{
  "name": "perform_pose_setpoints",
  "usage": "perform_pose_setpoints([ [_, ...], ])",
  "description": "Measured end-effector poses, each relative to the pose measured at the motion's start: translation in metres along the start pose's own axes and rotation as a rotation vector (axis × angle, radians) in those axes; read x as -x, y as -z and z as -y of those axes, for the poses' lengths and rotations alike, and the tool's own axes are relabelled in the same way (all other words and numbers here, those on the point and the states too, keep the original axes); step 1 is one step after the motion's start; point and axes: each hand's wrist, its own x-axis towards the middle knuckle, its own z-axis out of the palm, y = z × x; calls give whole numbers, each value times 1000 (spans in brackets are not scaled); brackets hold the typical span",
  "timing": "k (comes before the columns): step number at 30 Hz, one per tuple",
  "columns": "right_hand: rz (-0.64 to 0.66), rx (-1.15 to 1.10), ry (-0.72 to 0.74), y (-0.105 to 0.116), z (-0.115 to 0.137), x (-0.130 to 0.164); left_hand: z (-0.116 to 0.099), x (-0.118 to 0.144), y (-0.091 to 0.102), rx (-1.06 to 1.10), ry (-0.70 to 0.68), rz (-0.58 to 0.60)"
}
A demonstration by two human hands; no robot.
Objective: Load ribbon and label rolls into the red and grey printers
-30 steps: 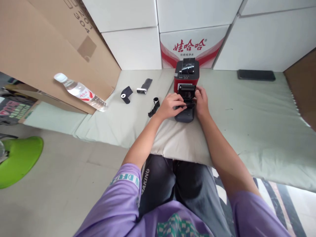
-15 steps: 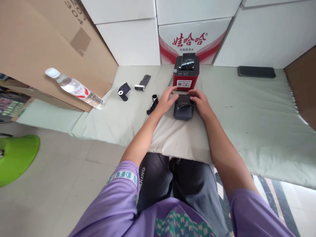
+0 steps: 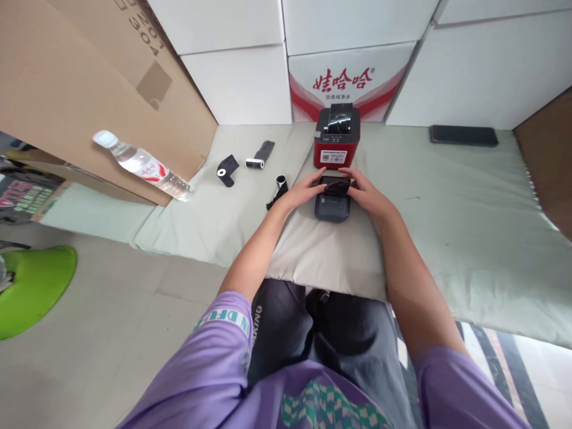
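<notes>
Small black device (image 3: 333, 211): resting on the pale green cloth (image 3: 451, 202), between both hands, just in front of the red printer (image 3: 336, 145).
Change at device: laid open with interior exposed one second ago; now closed over, with a glossy dark piece (image 3: 337, 187) between the thumbs. Cannot tell whether cover or strip.
Meaning for the work: probably finished inside for the moment; judged as handling from above now.
Left hand (image 3: 308, 190): turned inward, partly curled at device's left edge, index toward far end, thumb nearer. Cannot tell how firmly gripping.
Right hand (image 3: 364, 192): mirrored at right edge, likewise curled; firmness also not readable.
Forearms: angled inward over the cloth edge.
Nearest left arm: black roll (image 3: 280, 192), lying loose, apart from device.
</notes>
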Motion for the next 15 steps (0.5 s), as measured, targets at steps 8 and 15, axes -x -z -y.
perform_pose_setpoints([
  [8, -192, 69, -132, 5, -2, 9, 20, -7, -5, -102, -57, -134],
  [15, -340, 109, -321, -50, 31, 57, 1, -3, -11, 14, -25, -325],
])
